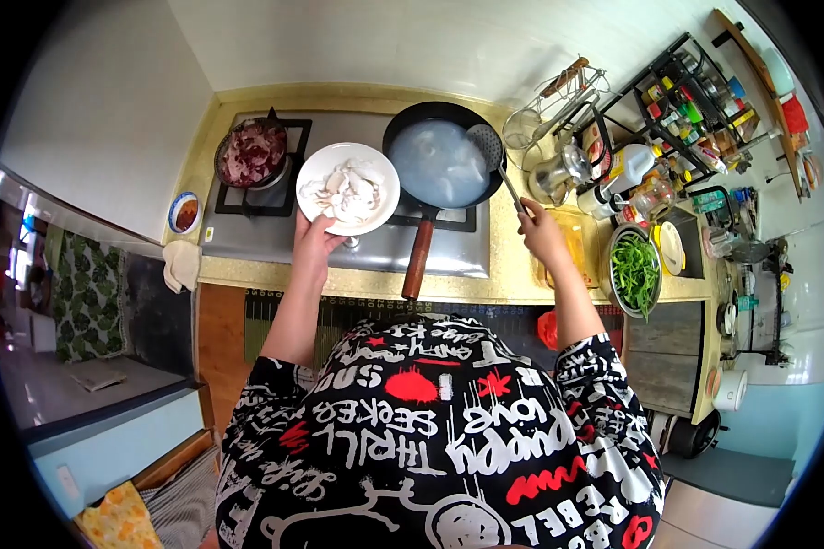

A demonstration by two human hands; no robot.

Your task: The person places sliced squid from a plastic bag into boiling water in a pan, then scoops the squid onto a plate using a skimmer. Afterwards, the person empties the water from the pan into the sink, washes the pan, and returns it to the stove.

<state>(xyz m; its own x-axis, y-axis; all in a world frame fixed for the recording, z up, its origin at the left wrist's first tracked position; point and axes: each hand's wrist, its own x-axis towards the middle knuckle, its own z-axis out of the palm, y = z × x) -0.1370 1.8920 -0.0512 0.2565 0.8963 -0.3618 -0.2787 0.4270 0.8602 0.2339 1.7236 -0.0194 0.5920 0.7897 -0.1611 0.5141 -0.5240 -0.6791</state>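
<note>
My left hand [315,240] grips the near rim of a white plate [304,174], held over the stovetop left of the wok. Pale white pieces of food [350,190], of a kind I cannot make out, lie on it. My right hand [542,234] is closed around the handle of a skimmer [487,145]. The skimmer's perforated head rests at the right inner side of the black wok [395,123]. Cloudy liquid [444,169] with pale pieces in it fills the wok. Its wooden handle [418,261] points toward me.
A bowl of raw-looking red meat [253,154] stands on the left burner, with a small bowl [185,212] beside it. At right are a yellow tray [572,240], a metal bowl of green vegetables [635,272], a metal pot [558,174] and a rack of seasonings [691,110].
</note>
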